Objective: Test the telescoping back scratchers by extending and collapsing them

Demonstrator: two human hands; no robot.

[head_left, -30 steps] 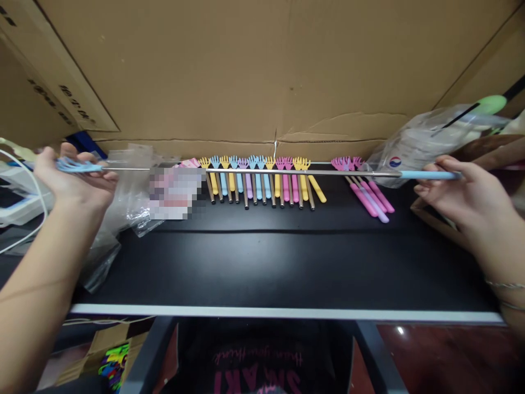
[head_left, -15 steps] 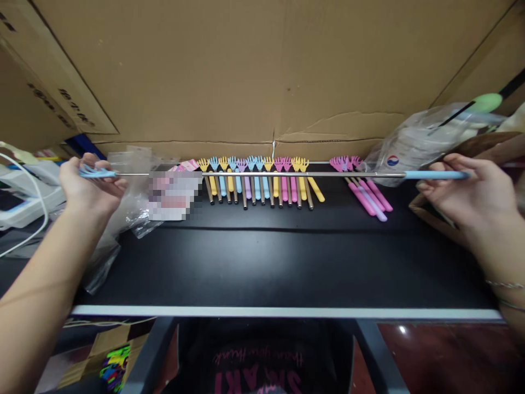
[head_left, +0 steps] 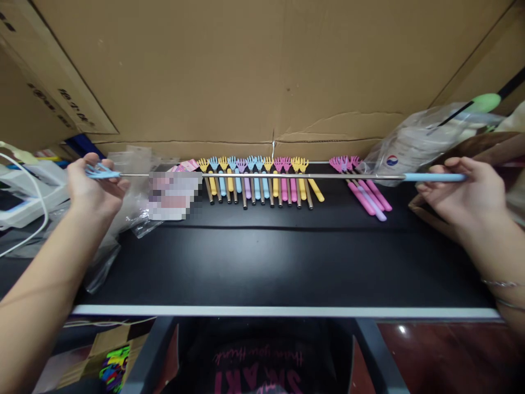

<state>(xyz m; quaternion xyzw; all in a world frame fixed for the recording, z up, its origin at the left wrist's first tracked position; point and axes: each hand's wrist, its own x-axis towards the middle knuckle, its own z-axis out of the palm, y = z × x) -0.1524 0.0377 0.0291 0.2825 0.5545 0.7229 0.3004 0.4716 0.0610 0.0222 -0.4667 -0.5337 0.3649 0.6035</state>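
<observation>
I hold a blue telescopic back scratcher stretched out level above the black table. My left hand pinches its blue claw head at the far left. My right hand grips its blue handle at the far right. The thin metal rod runs between them, over a row of several collapsed scratchers in yellow, blue, purple and pink. A smaller group of pink and purple scratchers lies to the right of that row.
A cardboard wall stands behind the table. Clear plastic bags lie at the left beside a white device with a cable. A crumpled bag with a logo sits at the right. The table's pale front edge runs below.
My left hand has moved rightward with the claw head, so the extended rod is somewhat shorter. My right hand has stayed nearly in place.
</observation>
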